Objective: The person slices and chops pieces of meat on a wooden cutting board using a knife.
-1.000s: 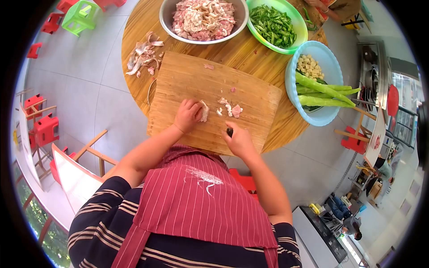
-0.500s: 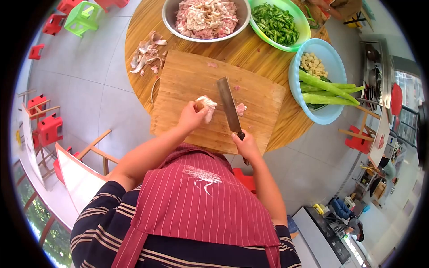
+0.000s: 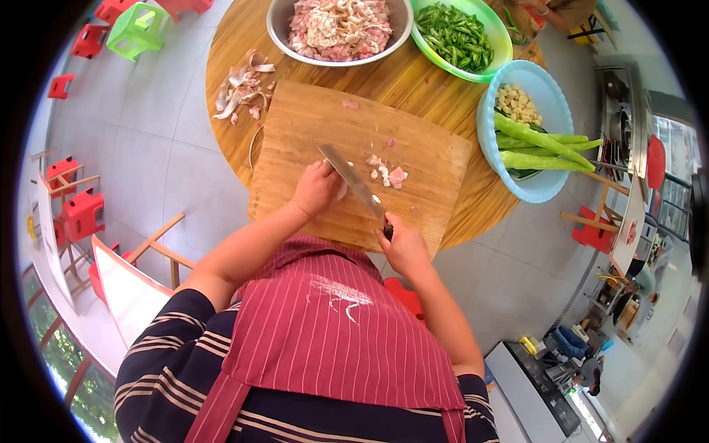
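Note:
My right hand (image 3: 406,245) grips the dark handle of a cleaver (image 3: 353,181). Its long blade slants up and left across the wooden cutting board (image 3: 295,125), with the edge close beside the fingers of my left hand (image 3: 317,187). Under those curled fingers is a pale piece of meat (image 3: 341,192), mostly hidden by the hand and the blade. Right of the blade lie small white and pink cut bits (image 3: 384,172), near a larger pink scrap of meat (image 3: 397,178).
Beyond the board stand a metal bowl (image 3: 277,38) of sliced meat, a green basin (image 3: 473,76) of cut green peppers and a blue basin (image 3: 535,193) with garlic and long peppers. Meat trimmings (image 3: 240,87) lie on the round table (image 3: 229,148). A person's arm shows at top right.
The cleaver has swung left against the meat at my left hand, and that hand has turned over it. Small cut bits have appeared on the board right of the blade.

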`<state>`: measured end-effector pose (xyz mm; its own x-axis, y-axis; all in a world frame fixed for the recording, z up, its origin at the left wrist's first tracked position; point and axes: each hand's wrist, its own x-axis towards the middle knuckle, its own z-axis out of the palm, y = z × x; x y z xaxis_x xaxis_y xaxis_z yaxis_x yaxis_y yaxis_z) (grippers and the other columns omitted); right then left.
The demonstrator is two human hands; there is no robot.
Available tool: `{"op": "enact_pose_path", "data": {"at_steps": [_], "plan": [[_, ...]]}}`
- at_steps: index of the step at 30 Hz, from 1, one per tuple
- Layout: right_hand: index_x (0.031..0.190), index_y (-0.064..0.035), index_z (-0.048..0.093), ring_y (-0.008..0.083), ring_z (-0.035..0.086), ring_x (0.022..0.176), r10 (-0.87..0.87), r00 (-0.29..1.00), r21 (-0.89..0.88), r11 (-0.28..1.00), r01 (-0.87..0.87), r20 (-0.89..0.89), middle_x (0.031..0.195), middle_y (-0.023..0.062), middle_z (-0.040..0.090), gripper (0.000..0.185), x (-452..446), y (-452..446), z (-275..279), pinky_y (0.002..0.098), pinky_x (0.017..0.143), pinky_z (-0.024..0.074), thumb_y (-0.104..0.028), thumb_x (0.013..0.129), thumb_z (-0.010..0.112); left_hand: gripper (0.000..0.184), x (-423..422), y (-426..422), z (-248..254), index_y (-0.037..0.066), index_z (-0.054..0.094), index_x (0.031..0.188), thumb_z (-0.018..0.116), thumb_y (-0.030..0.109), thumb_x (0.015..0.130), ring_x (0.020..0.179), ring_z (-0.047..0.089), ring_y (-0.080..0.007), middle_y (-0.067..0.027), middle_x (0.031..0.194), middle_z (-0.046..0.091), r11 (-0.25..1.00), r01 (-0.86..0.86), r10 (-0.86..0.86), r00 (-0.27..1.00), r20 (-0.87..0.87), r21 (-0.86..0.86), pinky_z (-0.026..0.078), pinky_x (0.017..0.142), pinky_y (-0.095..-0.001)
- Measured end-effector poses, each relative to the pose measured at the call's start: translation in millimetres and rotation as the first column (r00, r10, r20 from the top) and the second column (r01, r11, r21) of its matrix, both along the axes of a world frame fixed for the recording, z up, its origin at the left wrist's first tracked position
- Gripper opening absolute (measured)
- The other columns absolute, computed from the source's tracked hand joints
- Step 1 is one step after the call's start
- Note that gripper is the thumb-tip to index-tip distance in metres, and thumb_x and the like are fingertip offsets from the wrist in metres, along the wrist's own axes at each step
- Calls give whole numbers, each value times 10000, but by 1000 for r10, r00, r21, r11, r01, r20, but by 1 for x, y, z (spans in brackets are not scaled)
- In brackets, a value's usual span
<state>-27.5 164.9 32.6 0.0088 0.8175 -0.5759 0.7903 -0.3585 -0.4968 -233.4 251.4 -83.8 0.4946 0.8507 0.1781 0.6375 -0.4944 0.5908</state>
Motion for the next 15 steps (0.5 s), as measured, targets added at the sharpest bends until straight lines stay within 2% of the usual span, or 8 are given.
{"op": "enact_pose_path", "data": {"at_steps": [2,4,7,11,14,15], "plan": [[1076,-72,542,392,608,750,34,999,3,999,-34,33,811,188,642,320,0,-6,2,474,665,480,-288,843,587,272,-1,1,-5,61,645,984,617,48,714,879,573,-304,-100,1005,593,1000,2,-2,1000,8,-5,473,771,-387],[1094,-77,531,393,610,737,50,998,-19,999,-49,49,806,190,641,336,2,-13,5,484,656,481,-294,843,583,302,0,4,-5,74,642,1030,595,93,732,895,553,-275,-85,988,579,1000,17,-18,994,105,9,463,768,-388],[1138,-65,529,387,612,790,54,992,-106,993,-42,111,867,183,647,364,1,-15,7,456,682,484,-273,848,602,337,1,4,-5,83,637,1059,604,89,723,888,554,-276,-85,974,576,1000,16,-18,993,120,14,465,777,-384],[1141,-61,529,395,607,816,57,990,-170,985,-35,126,881,193,644,360,-6,1,5,464,702,479,-266,852,591,348,2,5,-2,90,634,1065,609,89,718,860,557,-265,-79,969,578,999,-1,-5,994,105,52,469,754,-368],[1150,-55,526,402,602,835,24,999,-170,985,-20,24,887,214,636,365,-13,18,-9,465,719,475,-259,853,585,355,2,4,-1,88,634,1069,609,84,715,827,555,-249,-69,958,577,996,4,-9,998,63,94,472,723,-347],[1127,-57,525,412,597,811,27,1000,-111,993,-28,-17,858,223,632,333,-16,24,-14,477,704,470,-251,859,566,336,2,5,-1,83,634,1050,609,84,714,816,553,-245,-67,953,575,994,1,-5,999,43,107,472,713,-341]]}}
